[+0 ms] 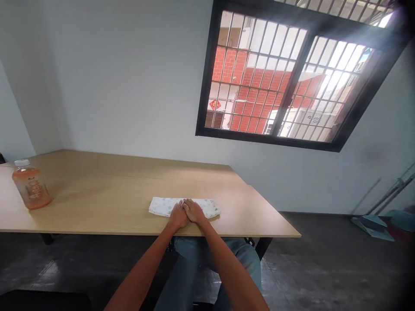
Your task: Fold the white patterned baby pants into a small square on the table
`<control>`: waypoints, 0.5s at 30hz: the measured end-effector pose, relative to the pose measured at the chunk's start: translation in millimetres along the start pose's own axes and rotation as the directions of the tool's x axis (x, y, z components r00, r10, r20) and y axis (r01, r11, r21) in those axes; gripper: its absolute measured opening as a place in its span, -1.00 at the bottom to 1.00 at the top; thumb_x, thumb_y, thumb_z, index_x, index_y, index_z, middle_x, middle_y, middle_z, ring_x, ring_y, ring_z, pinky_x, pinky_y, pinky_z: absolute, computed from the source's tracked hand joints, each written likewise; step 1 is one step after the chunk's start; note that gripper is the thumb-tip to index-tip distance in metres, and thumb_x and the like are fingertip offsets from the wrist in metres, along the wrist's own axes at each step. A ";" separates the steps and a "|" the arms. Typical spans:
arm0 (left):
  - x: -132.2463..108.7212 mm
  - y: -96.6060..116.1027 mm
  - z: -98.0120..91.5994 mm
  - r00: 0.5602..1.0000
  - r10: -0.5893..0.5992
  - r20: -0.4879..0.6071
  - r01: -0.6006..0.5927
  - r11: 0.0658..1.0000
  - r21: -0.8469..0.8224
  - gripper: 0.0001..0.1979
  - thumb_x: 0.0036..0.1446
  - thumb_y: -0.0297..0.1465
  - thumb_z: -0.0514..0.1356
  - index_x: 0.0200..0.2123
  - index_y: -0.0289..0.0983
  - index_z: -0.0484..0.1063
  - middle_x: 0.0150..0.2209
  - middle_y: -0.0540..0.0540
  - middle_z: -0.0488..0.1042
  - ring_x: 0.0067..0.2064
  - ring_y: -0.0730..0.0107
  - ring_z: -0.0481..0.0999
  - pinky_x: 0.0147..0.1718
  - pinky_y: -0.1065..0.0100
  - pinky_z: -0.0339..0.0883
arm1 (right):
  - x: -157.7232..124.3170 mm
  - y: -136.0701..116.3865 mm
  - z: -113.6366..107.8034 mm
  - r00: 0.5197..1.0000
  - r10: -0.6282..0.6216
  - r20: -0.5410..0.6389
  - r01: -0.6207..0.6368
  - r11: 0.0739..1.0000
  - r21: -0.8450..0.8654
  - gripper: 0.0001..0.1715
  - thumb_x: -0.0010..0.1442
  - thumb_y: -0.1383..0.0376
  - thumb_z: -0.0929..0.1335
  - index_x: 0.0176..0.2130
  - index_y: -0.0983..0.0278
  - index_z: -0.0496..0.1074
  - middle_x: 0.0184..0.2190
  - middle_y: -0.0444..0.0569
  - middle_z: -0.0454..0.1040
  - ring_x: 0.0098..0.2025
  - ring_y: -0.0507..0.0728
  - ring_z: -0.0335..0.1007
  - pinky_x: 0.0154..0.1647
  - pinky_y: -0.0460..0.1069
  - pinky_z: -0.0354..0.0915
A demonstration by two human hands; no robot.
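Note:
A folded white cloth with a faint pattern (pixel 164 206) lies near the front edge of a long wooden table (pixel 106 190). My left hand (pixel 178 215) and my right hand (pixel 194 211) rest side by side on the cloth's middle, touching each other. The fingers of both hands lie flat and stretched out on the fabric, and neither hand grips anything.
A plastic bottle of orange drink (pixel 30 184) stands at the table's far left. A barred window (pixel 285 77) is in the wall behind. A dustpan and broom handles (pixel 376 220) lean at the right on the dark floor.

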State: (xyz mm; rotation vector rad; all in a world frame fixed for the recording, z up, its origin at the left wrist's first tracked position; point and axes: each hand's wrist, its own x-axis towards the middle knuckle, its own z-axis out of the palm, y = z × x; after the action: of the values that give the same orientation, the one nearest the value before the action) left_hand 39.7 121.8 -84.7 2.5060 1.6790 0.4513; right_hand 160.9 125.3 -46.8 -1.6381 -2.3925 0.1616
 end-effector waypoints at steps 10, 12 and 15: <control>-46.2 -108.3 -31.5 0.963 -0.262 -0.056 0.263 0.965 0.008 -0.17 0.32 0.04 -0.07 0.38 -0.53 0.06 0.41 -0.39 0.00 0.44 -0.12 -0.10 0.37 0.00 -0.19 | -38.2 64.2 -16.2 0.990 0.127 -0.060 -0.134 0.980 -0.144 -0.30 0.45 0.02 0.13 0.37 0.36 0.20 0.40 0.19 0.07 0.44 0.28 -0.10 0.42 0.15 -0.24; -57.9 -125.2 -36.3 0.948 -0.311 -0.071 0.312 0.950 0.014 -0.23 0.35 -0.04 -0.10 0.38 -0.52 0.06 0.40 -0.39 0.01 0.44 -0.13 -0.07 0.36 -0.01 -0.17 | -40.4 63.8 -17.2 0.979 0.169 -0.112 -0.187 0.966 -0.176 -0.33 0.44 0.02 0.13 0.33 0.34 0.26 0.38 0.20 0.11 0.43 0.28 -0.10 0.42 0.23 -0.33; -70.1 -138.1 -38.7 0.936 -0.339 -0.099 0.342 0.939 0.017 -0.32 0.37 -0.10 -0.13 0.37 -0.43 0.11 0.39 -0.34 0.06 0.43 -0.09 -0.03 0.36 -0.03 -0.18 | -41.6 63.0 -17.9 0.936 0.302 -0.183 -0.330 0.933 -0.146 -0.37 0.43 0.03 0.13 0.27 0.31 0.33 0.38 0.20 0.11 0.44 0.32 -0.17 0.38 0.38 -0.43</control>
State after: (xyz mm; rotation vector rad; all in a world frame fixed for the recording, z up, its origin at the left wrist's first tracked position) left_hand -119.2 108.2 -94.1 2.1755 2.1194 0.5149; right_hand 236.7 109.0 -49.0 -2.0296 -2.0622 -0.1242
